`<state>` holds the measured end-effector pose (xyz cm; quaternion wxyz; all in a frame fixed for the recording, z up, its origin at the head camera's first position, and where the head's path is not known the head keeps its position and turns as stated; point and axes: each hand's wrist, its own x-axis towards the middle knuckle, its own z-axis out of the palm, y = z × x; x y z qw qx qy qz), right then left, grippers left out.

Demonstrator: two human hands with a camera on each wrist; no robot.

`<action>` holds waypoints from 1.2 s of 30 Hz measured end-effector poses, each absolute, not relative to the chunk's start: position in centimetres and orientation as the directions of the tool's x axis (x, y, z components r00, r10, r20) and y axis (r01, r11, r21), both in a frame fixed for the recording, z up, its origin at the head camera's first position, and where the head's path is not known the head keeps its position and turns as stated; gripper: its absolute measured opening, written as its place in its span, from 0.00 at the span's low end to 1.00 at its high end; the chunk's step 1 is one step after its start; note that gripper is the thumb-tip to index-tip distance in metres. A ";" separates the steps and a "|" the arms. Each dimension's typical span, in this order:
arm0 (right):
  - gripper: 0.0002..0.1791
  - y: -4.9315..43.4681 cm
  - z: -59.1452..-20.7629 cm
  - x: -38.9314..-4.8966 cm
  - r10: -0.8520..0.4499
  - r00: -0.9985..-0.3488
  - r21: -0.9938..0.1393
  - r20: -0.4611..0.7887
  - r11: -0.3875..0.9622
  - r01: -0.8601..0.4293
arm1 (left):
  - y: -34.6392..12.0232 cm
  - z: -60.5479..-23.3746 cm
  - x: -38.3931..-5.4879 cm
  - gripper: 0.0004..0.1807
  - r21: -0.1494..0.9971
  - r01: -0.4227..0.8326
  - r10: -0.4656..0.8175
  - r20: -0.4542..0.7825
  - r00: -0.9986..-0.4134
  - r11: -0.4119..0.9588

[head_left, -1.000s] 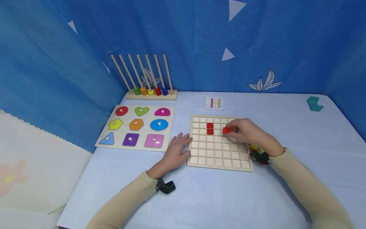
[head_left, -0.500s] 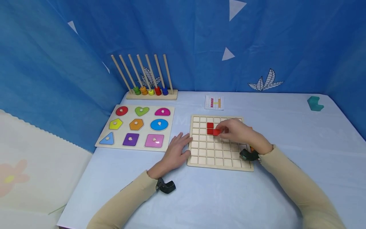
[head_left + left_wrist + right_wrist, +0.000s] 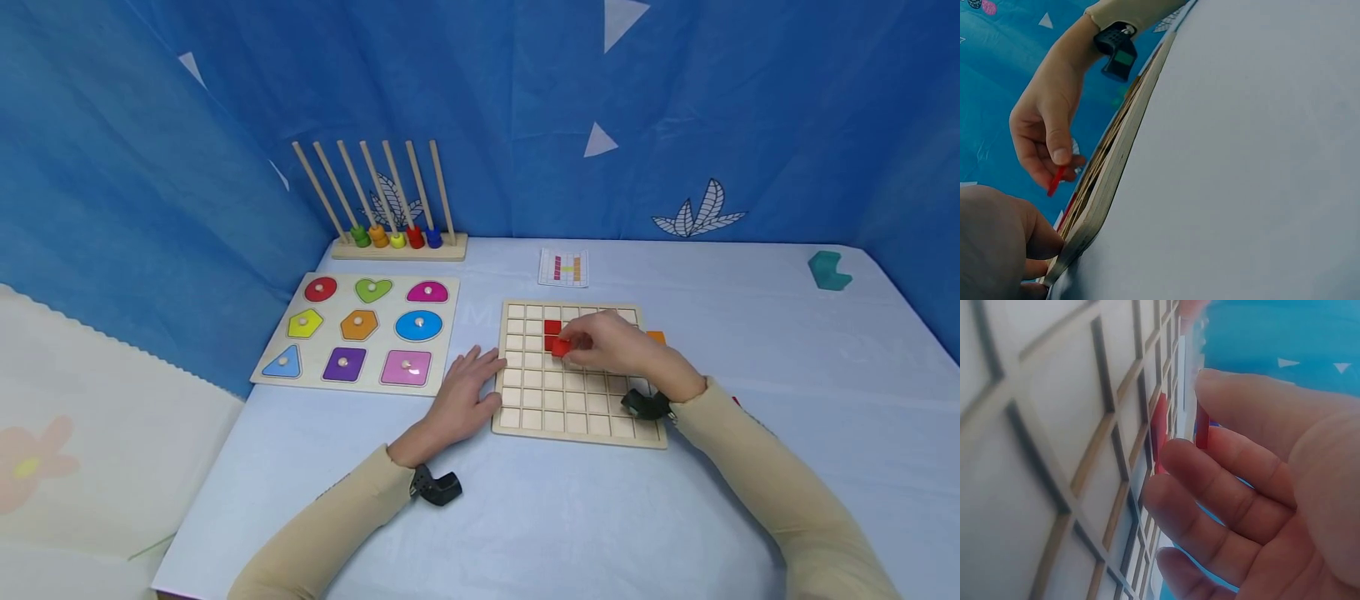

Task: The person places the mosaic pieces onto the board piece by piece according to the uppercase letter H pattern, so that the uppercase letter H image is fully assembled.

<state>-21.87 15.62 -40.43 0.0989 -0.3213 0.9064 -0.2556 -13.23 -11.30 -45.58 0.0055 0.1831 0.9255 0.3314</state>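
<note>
"What are the hands doing?"

"The right hand (image 3: 618, 343) is pinching a small red tile (image 3: 561, 348) between thumb and index finger, the other fingers curving loosely below. The left hand (image 3: 465, 396) is resting against the left edge of a pale wooden grid board (image 3: 532, 397), its fingers lying fairly straight and its thumb spreading away."

"Is the pinched tile touching the board?"

"The wrist views are showing a gap, so it is hanging tilted, just above the grid. From the head view it is partly covering the nearer of two red squares. The farther red square (image 3: 552, 327) and the nearer red square (image 3: 550, 342) are sitting in neighbouring cells, in the far half of the board, left of the right hand."

"And around the board?"

"An orange piece (image 3: 656, 337) is showing just beside the right edge, partly hidden by the right wrist. Beyond the far edge, a printed card (image 3: 564, 268) is lying flat. To the left, a knobbed shape puzzle (image 3: 347, 300) is lying flat, with a wooden peg stand (image 3: 399, 248) standing behind it. At the far right, a teal piece (image 3: 829, 271) is resting on the pale table (image 3: 525, 517). A blue curtain (image 3: 510, 125) is hanging behind everything."
</note>
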 end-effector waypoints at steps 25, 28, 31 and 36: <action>0.13 14.9 -41.1 -21.6 -0.676 -0.737 -0.487 0.005 0.642 -0.593 | -11.3 -45.3 -13.2 0.30 0.625 0.332 0.343 0.109 -0.933 0.706; 0.13 14.9 -41.3 -21.6 -0.686 -0.726 -0.480 0.037 0.625 -0.616 | -11.3 -45.3 -13.2 0.30 0.625 0.330 0.343 0.105 -0.933 0.707; 0.12 14.9 -41.5 -21.6 -0.701 -0.709 -0.472 0.078 0.600 -0.646 | -11.3 -45.3 -13.2 0.30 0.623 0.329 0.342 0.105 -0.934 0.710; 0.13 14.9 -41.4 -21.6 -0.694 -0.717 -0.481 0.063 0.608 -0.632 | -11.3 -45.3 -13.2 0.30 0.619 0.327 0.339 0.103 -0.935 0.714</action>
